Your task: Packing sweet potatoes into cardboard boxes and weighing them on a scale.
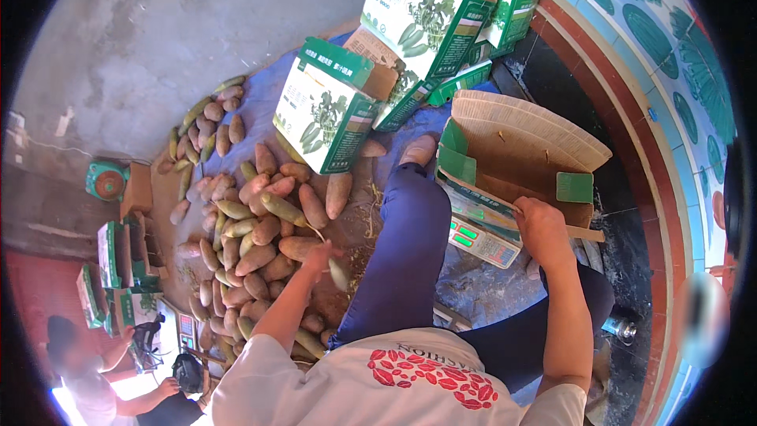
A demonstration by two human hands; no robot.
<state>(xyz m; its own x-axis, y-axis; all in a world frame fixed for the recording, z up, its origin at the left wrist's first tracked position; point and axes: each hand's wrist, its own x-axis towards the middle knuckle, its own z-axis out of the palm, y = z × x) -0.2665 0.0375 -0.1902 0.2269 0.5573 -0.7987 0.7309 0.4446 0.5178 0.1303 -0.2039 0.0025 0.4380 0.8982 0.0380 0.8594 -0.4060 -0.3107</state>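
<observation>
My left hand (318, 259) reaches over a heap of long radishes (256, 256), green and reddish-brown with soil on them. Motion blurs its fingers, and a pale green radish (339, 274) shows right beside them; whether they hold it I cannot make out. My right hand (544, 230) is closed on the near rim of an open cardboard box (516, 146), with green flaps folded out. The box stands tilted on a digital scale (482, 243) with lit green displays, between my legs.
Green and white printed boxes (319, 106) stand ahead, some stacked. A tiled wall (631, 71) curves along the right. A metal canister (620, 326) lies near my right knee. At lower left another person (87, 379) sits near more boxes (114, 256) and a second scale (187, 330).
</observation>
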